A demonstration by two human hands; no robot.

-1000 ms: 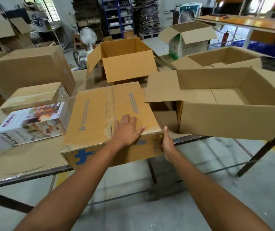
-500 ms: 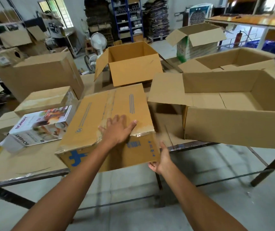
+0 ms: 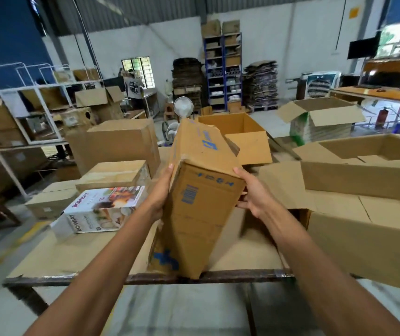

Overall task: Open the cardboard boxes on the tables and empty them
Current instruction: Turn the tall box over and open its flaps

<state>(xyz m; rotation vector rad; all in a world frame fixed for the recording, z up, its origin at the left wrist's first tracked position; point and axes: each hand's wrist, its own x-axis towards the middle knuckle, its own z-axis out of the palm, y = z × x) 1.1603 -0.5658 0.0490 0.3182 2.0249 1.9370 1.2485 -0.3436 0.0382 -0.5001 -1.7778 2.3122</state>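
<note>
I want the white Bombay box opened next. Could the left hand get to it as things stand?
Probably not yet: the left hand is pressed on the tilted cardboard box, shared with the right hand. Once freed, the way to the white Bombay box looks clear.

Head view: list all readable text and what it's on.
"BOMBAY": white product box, printed twice, on its top face and its front edge.
Blue print and barcode on the held cardboard box: blurred, unreadable.
Yellow sign on the far wall: too small to read.

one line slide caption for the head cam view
Both hands, left and right, tip a closed cardboard box up on its near end at the table edge.
</note>
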